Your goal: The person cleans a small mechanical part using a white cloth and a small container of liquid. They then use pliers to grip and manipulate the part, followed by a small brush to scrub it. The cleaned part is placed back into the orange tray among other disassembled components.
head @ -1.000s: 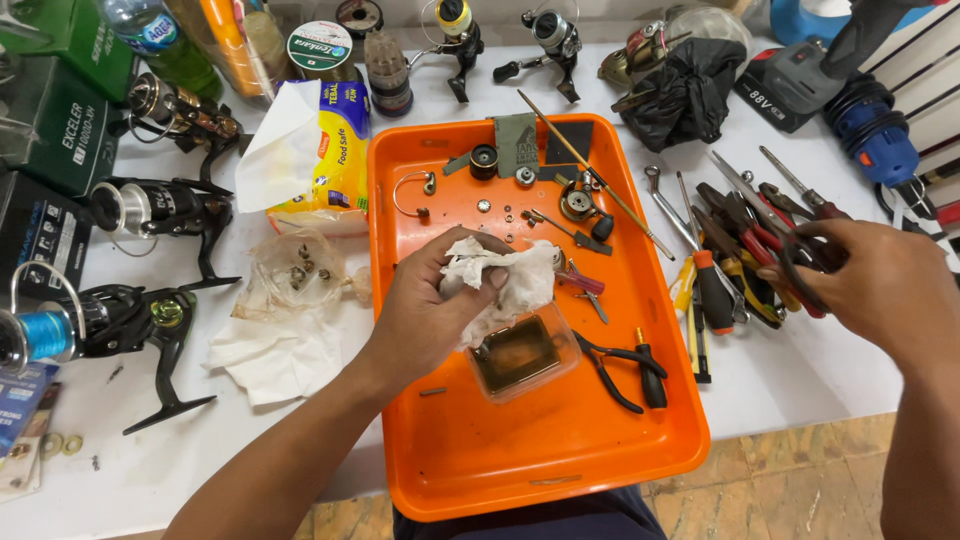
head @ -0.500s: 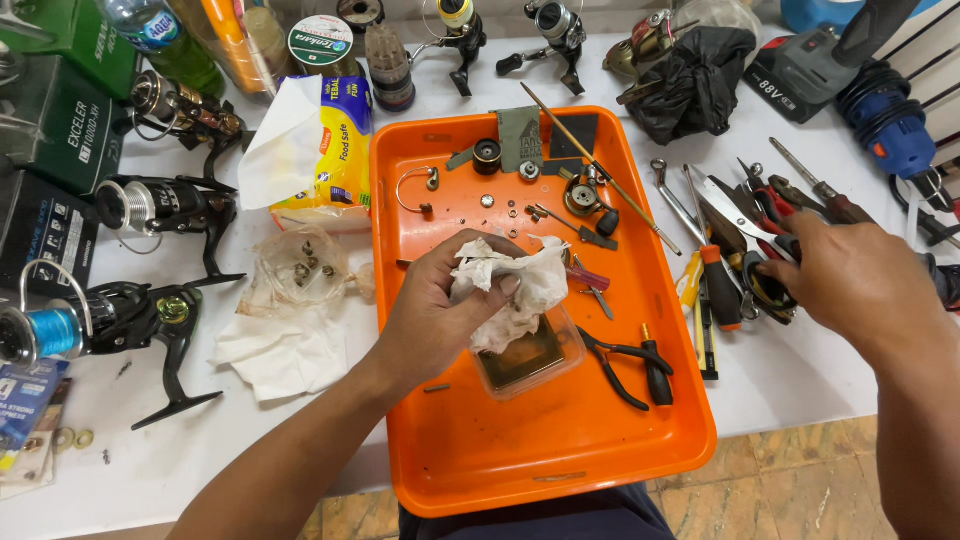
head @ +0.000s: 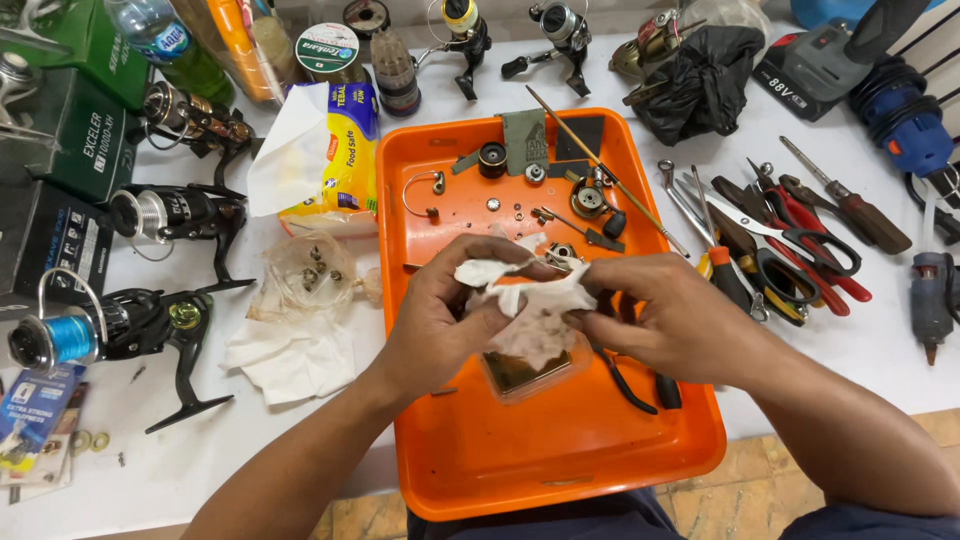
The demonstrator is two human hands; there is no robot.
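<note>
Both hands, left point(head: 440, 315) and right point(head: 665, 320), pinching a crumpled white tissue point(head: 530, 300) over the orange tray point(head: 560, 470). Easy to knock the small clear tub point(head: 525, 372) underneath, or drop a tiny part.

A white table point(head: 800, 370) extends left, right and beyond the grip under even light; below it, at the near edge, lies a worn wooden plank floor point(head: 760, 500).

yellow-blue tissue pack point(head: 345, 150) left of tray | green boxes point(head: 70, 110) far left | blue card point(head: 35, 415) bottom-left
</note>
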